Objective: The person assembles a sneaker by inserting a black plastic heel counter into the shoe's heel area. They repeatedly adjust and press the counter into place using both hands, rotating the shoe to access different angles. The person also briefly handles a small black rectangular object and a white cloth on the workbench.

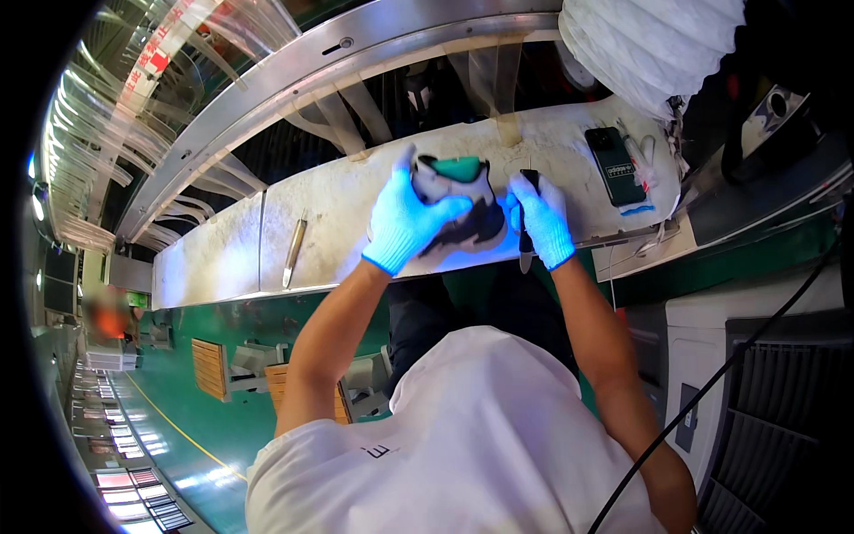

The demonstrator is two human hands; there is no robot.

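In my gloved left hand [407, 218] is a grey and black shoe [480, 218] with a green lining showing at its opening. The thumb lies across the shoe and the fingers wrap its left side, just above the worktable [347, 222]. My gloved right hand [544, 214] is closed around a slim black-handled knife [527, 238]. Its short metal blade points down toward the table's near edge. Only a small space separates the knife from the shoe's right side.
A slim tool with a tan handle [295, 247] lies on the table to the left. A dark phone [614, 167] rests at the right beside small white items [640, 151]. Behind the table runs a metal rail [338, 53] with hanging clear strips. A white ribbed duct [654, 49] hangs at upper right.
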